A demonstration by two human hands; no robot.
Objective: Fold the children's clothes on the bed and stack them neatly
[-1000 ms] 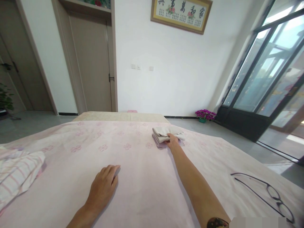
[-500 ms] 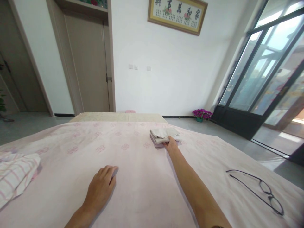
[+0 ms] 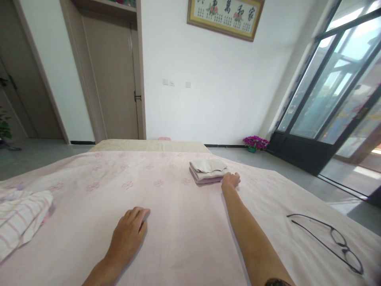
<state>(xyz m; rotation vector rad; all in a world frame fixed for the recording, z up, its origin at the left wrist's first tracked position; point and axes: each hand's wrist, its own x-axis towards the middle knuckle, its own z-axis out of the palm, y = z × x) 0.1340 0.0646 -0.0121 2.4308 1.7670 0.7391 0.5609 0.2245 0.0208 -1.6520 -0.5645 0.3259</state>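
A small stack of folded cloths (image 3: 208, 169), off-white on top with a pale purple layer below, lies on the pink flowered sheet (image 3: 178, 222). My right hand (image 3: 231, 180) is stretched out at the stack's right edge, its fingers loosely bent and pointing away from the cloths. Nothing shows in that hand. Nearer to me, my left hand (image 3: 130, 228) rests palm down on the sheet, fingers lying together and thumb slightly apart, holding nothing.
A crumpled striped cloth (image 3: 22, 218) lies at the left edge. Black-framed glasses (image 3: 336, 242) rest unfolded on the right. Beyond the sheet is a beige covered surface (image 3: 149, 146). Purple flowers (image 3: 255, 143) stand on the floor by the glass door (image 3: 321, 91).
My right hand has let go of the folded stack's front edge and moved right, to its side. The left hand stays in place. The view has shifted slightly.
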